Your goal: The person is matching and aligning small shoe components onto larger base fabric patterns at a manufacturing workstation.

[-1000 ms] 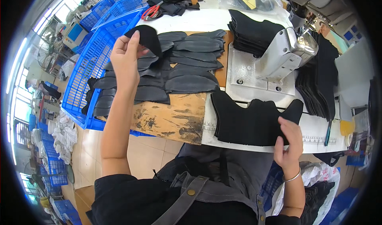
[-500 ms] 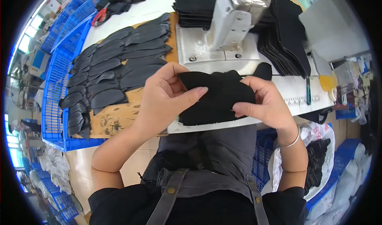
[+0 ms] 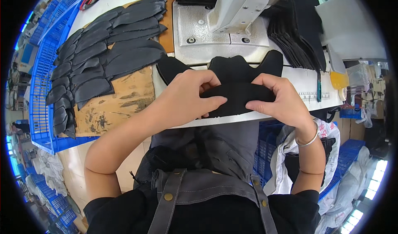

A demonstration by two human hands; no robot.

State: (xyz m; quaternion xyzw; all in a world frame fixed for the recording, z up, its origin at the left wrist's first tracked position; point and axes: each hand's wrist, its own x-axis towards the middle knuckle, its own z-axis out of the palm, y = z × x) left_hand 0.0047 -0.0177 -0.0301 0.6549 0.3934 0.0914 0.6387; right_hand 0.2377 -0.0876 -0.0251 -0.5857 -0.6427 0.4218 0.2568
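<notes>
A black fabric piece (image 3: 238, 94) with a wavy, lobed far edge lies across the near edge of the white table, in front of the machine. My left hand (image 3: 199, 94) grips its left part, thumb on top and fingers curled beneath or behind. On the right side my right hand (image 3: 275, 99) pinches the same piece between thumb and fingers. Its near part looks folded or curved up between the two thumbs. Lobes of the fabric spread beyond my hands toward the machine base. My fingertips under the cloth are hidden.
A white sewing machine (image 3: 238, 10) stands just beyond my hands. Overlapping dark cut pieces (image 3: 93, 58) lie on a stained brown board (image 3: 124, 101) at left, beside a blue basket (image 3: 41, 97). Stacked black pieces (image 3: 298, 31), a teal pen (image 3: 319, 87) and a ruler (image 3: 309, 96) lie at right.
The black fabric has come down onto the table edge and opened out, its lobes now showing. Both hands have shifted slightly right and still hold it. The view has tilted a little downward.
</notes>
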